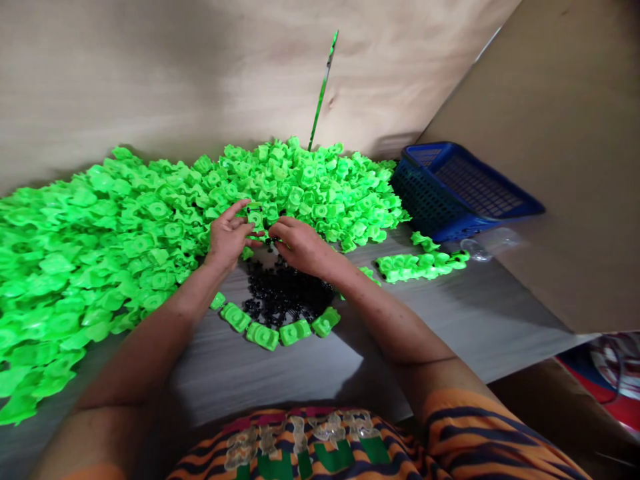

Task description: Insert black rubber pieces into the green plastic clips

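Gripping a green piece (255, 219) just beyond the pile of black parts (287, 291), the left hand (227, 238) has its fingers partly spread. The right hand (301, 245), fingers pinched close, is at the pile's far edge; whether it holds a part cannot be told. A curved row of green pieces (263, 335) borders the pile's near side; a green heap (150, 207) lies behind it, a blue basket (417, 200) well to its right.

Left hand (224, 240) holding green piece (255, 217), right hand (301, 248) beside it — black pile (290, 293), green heap (135, 220)
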The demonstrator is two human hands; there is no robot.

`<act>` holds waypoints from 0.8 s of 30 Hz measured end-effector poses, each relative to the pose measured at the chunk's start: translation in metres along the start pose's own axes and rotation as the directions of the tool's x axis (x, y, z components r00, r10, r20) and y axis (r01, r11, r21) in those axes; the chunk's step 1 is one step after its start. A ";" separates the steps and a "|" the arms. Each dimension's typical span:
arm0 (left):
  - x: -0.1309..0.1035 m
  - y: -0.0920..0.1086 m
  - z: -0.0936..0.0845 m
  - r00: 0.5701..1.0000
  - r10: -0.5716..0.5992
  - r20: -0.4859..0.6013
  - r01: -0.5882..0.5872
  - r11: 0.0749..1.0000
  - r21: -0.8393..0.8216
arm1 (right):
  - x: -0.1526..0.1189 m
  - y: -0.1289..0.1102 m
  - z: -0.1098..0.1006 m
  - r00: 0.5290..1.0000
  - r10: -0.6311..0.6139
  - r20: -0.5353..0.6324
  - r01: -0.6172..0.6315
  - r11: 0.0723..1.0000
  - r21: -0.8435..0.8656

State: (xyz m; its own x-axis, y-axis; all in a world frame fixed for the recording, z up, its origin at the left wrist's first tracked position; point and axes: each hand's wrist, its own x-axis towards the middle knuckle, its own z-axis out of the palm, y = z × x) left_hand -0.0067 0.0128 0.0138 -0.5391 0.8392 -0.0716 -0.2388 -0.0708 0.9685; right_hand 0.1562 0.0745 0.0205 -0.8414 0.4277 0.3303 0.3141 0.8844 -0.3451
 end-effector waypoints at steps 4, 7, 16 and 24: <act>0.004 -0.006 -0.003 0.998 0.034 0.049 -0.033 0.999 -0.017 | -0.001 0.004 -0.008 0.999 0.002 -0.036 0.003 0.988 0.154; 0.005 -0.009 -0.006 0.996 0.036 0.086 -0.034 0.999 -0.029 | 0.001 0.011 -0.006 0.992 0.088 -0.087 -0.057 0.951 0.304; -0.001 -0.010 -0.006 0.964 0.038 0.263 -0.012 0.995 -0.100 | 0.013 0.025 0.034 0.892 0.423 -0.160 -0.148 0.607 0.780; -0.002 -0.010 -0.004 0.962 0.044 0.270 -0.013 0.993 -0.115 | 0.008 0.016 0.039 0.855 0.416 -0.309 -0.131 0.751 0.647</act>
State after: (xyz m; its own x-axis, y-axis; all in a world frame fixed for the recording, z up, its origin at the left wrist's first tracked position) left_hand -0.0064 0.0094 0.0036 -0.3114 0.9495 0.0382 -0.3229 -0.1436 0.9355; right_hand 0.1373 0.0853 -0.0163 -0.4530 0.7914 0.4105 0.0615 0.4871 -0.8712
